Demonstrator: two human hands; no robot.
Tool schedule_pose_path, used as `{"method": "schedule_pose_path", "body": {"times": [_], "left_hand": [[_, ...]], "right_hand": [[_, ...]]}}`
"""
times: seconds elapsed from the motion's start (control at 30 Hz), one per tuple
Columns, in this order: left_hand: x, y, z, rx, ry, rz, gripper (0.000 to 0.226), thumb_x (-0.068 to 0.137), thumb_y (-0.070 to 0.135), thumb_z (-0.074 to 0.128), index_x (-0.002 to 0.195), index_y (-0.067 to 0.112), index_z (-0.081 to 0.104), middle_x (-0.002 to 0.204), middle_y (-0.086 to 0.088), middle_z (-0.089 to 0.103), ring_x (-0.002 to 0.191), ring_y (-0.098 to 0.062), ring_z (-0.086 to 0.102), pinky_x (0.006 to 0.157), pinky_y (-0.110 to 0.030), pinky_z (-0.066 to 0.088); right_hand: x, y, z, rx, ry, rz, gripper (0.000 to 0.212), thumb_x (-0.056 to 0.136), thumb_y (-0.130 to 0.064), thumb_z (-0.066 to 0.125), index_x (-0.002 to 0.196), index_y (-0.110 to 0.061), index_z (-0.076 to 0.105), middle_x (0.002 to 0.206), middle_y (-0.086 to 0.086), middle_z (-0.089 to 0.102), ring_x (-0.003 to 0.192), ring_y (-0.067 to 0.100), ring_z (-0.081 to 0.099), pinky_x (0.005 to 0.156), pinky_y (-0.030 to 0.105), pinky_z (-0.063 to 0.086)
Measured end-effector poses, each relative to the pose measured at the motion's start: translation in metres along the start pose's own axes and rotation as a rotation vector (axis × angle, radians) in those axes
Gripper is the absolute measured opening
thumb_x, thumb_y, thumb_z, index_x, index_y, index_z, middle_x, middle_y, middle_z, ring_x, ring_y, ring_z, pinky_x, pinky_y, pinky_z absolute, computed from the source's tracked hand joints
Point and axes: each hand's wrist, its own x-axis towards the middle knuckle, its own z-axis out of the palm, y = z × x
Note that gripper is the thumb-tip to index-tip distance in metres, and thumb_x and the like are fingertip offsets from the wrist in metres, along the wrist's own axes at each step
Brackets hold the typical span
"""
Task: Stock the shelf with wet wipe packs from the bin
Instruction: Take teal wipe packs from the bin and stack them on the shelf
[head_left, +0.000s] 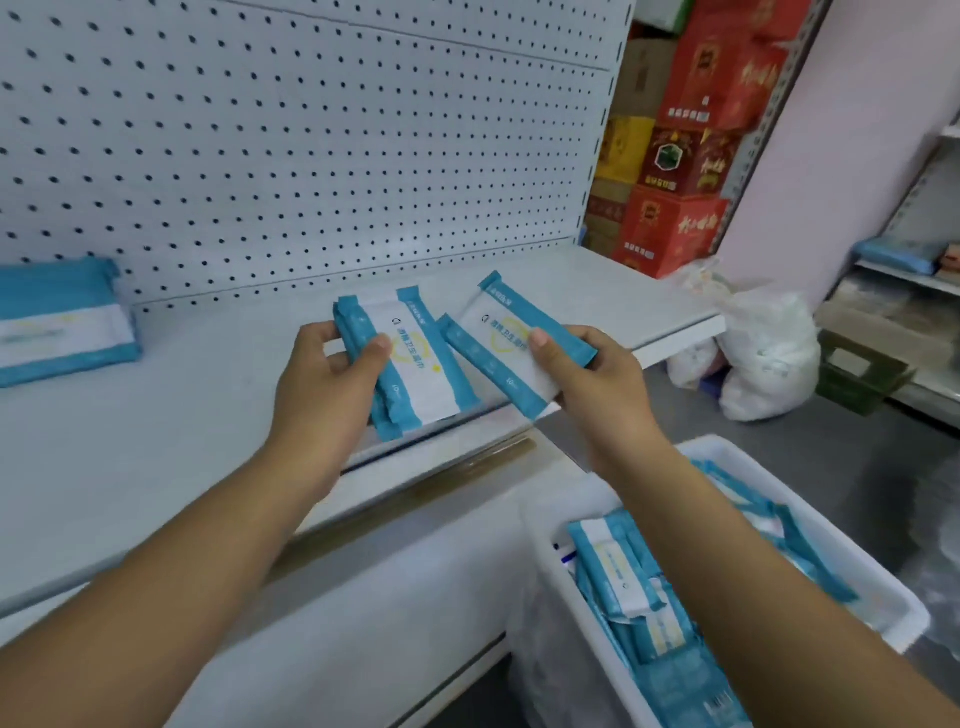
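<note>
My left hand (332, 374) grips a small stack of blue-and-white wet wipe packs (415, 364) over the front part of the white shelf (182, 415). My right hand (597, 384) holds another wet wipe pack (498, 332) just to the right of that stack, above the shelf's front edge. A stack of the same packs (62, 322) lies on the shelf at the far left. The white bin (727, 452) at the lower right holds several more packs (634, 592), partly hidden by my right forearm.
A white pegboard wall (311, 156) backs the shelf. Red and yellow cartons (680, 156) are stacked behind the shelf's right end. White plastic bags (763, 353) sit on the floor beyond. Another shelf unit (904, 270) stands at far right. A lower shelf (389, 597) juts out below.
</note>
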Motion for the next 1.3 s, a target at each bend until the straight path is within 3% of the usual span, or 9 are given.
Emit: {"method": "schedule_pose_path", "body": {"times": [0.3,0.4,0.47,0.57,0.7,0.87,1.03,1.17,1.3], "left_hand": [[0.030,0.012,-0.146,-0.274,0.187,-0.213,0.024,0.101,0.021,0.058,0.123,0.013,0.061,0.112,-0.004,0.073,0.097,-0.021,0.072,0.075,-0.036,0.058],[0.035,0.020,-0.180,-0.235,0.184,-0.226,0.029,0.093,0.039,0.068,0.111,0.015,0.069,0.102,-0.002,0.078,0.086,-0.018,0.076,0.064,-0.031,0.060],[0.040,0.026,-0.203,-0.160,0.181,-0.223,0.047,0.077,0.051,0.078,0.106,0.014,0.071,0.095,-0.001,0.079,0.084,-0.018,0.076,0.070,-0.033,0.060],[0.050,0.033,-0.232,-0.049,0.150,-0.170,0.066,0.060,0.050,0.084,0.113,0.014,0.069,0.097,0.001,0.079,0.088,-0.017,0.076,0.075,-0.031,0.058],[0.059,0.025,-0.260,0.003,0.187,-0.079,0.063,0.060,0.043,0.086,0.116,0.020,0.068,0.102,0.004,0.078,0.094,-0.017,0.075,0.081,-0.034,0.058],[0.066,0.011,-0.275,-0.002,0.447,0.124,0.040,0.075,0.031,0.086,0.108,0.025,0.065,0.099,0.009,0.074,0.082,-0.003,0.073,0.065,-0.020,0.057],[0.076,0.014,-0.300,-0.087,0.595,0.191,0.043,0.077,0.027,0.086,0.112,0.023,0.062,0.104,0.006,0.074,0.090,-0.009,0.073,0.077,-0.033,0.060],[0.076,0.011,-0.310,-0.140,0.710,0.260,0.036,0.079,0.030,0.084,0.106,0.027,0.060,0.103,0.007,0.072,0.089,-0.005,0.072,0.074,-0.028,0.059],[0.077,0.009,-0.325,-0.222,0.918,0.305,0.040,0.080,0.033,0.083,0.109,0.025,0.057,0.104,0.011,0.067,0.090,-0.001,0.067,0.073,-0.022,0.057]], "right_hand": [[-0.002,0.007,0.149,0.052,-0.224,0.048,0.021,0.090,-0.031,0.073,0.102,-0.015,0.068,0.104,0.006,0.076,0.102,0.026,0.072,0.093,0.051,0.057],[-0.003,0.012,0.186,0.047,-0.359,0.084,0.027,0.091,-0.031,0.072,0.109,-0.011,0.068,0.106,0.005,0.076,0.103,0.025,0.072,0.094,0.050,0.057],[-0.005,0.012,0.209,0.056,-0.434,0.095,0.028,0.091,-0.031,0.071,0.110,-0.011,0.067,0.107,0.005,0.076,0.103,0.025,0.071,0.094,0.048,0.057],[-0.004,0.010,0.241,0.059,-0.540,0.103,0.029,0.091,-0.030,0.071,0.110,-0.009,0.067,0.108,0.006,0.076,0.104,0.026,0.071,0.092,0.043,0.058],[0.005,0.006,0.276,0.065,-0.649,0.114,0.025,0.091,-0.026,0.070,0.108,-0.007,0.066,0.111,0.010,0.075,0.102,0.024,0.072,0.086,0.036,0.060],[0.017,0.002,0.317,0.112,-0.696,0.145,0.032,0.090,-0.025,0.072,0.117,-0.009,0.066,0.114,0.007,0.074,0.104,0.022,0.072,0.092,0.038,0.058],[0.015,-0.007,0.361,0.086,-0.921,0.157,0.036,0.092,-0.013,0.071,0.126,-0.008,0.063,0.120,0.008,0.072,0.107,0.025,0.071,0.090,0.035,0.059],[0.013,-0.001,0.384,0.102,-0.864,0.050,0.035,0.091,-0.010,0.072,0.124,-0.011,0.063,0.118,0.006,0.073,0.106,0.027,0.071,0.089,0.041,0.059],[0.016,0.018,0.383,-0.001,-0.631,-0.115,0.031,0.088,-0.014,0.076,0.115,-0.021,0.063,0.111,-0.004,0.073,0.095,0.008,0.072,0.076,0.025,0.060]]}}
